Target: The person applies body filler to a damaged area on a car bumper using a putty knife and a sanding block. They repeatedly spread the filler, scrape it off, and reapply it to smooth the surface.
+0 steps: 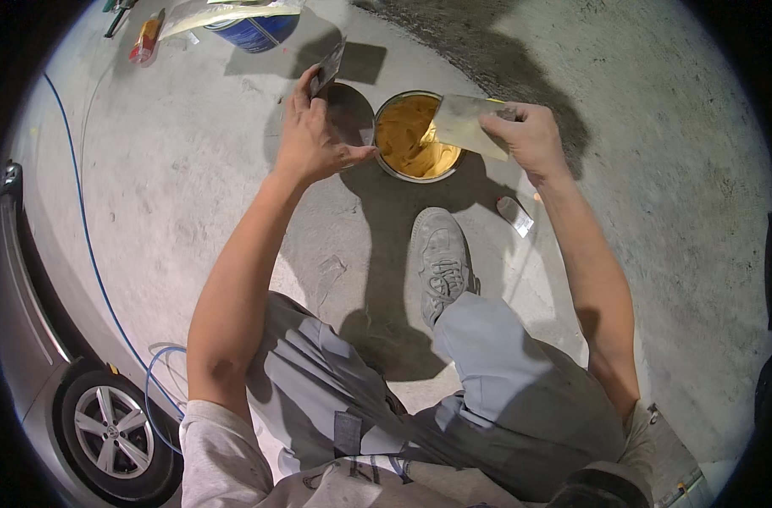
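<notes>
While your right hand [528,142] grips a spreader [466,125], the tin [424,180] lies at that hand's nine o'clock. Your left hand [308,140] grasps a thin blade [328,68].

At upper middle, the can [420,180] sits between my left hand [311,140] and my right hand [530,141]. My shoe [442,261] is below. A car wheel [109,431] is lower left.

I can't make out any words or numbers from here. Well left of the left hand's grip, a small round emblem [112,433] sits at the hub of a car wheel [106,408]. Beyond the left hand [309,141], any print on the blue bucket [254,34] or red-and-yellow package [147,39] is illegible.
</notes>
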Tool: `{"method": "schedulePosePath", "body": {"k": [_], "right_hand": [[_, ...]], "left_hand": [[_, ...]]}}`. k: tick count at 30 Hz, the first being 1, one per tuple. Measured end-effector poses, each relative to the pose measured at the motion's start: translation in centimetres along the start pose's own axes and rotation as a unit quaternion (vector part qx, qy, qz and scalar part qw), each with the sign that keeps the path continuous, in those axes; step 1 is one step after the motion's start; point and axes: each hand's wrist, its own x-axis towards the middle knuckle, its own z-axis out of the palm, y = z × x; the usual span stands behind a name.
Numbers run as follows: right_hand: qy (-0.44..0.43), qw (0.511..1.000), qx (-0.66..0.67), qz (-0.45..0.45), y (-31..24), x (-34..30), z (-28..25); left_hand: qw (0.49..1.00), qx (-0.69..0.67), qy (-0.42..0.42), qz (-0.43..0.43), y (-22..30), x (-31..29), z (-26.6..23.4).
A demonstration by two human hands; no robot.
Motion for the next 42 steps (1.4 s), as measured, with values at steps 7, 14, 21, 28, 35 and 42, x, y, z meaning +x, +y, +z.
{"method": "schedulePosePath", "body": {"k": [7, 14, 21, 28, 35, 42], "right_hand": [[0.031, 0.976, 0.213, 0.036, 0.0, -2.5, -4.8], [0.087, 0.95, 0.298, 0.011, 0.3, -6.4, -9.7], [0.115, 0.946, 0.304, 0.002, 0.9, -9.7, -10.8], [0.115, 0.952, 0.282, 0.003, 0.8, -10.8, -11.2], [0.109, 0.992, -0.001, -0.071, -2.3, -12.3, -9.5], [0.093, 0.938, -0.203, -0.267, -3.5, -12.5, -7.7]], "left_hand": [[0.996, 0.019, -0.042, 0.082, 5.9, 2.3, 0.2], [0.973, 0.124, -0.156, 0.117, 11.3, 3.7, 3.6], [0.964, 0.131, -0.21, 0.094, 11.6, 5.1, 3.9], [0.961, 0.134, -0.221, 0.1, 11.8, 5.4, 4.6], [0.969, 0.094, -0.151, 0.173, 8.9, 5.1, 4.3], [0.987, -0.116, -0.057, 0.095, 9.4, 4.9, -0.9]]}}
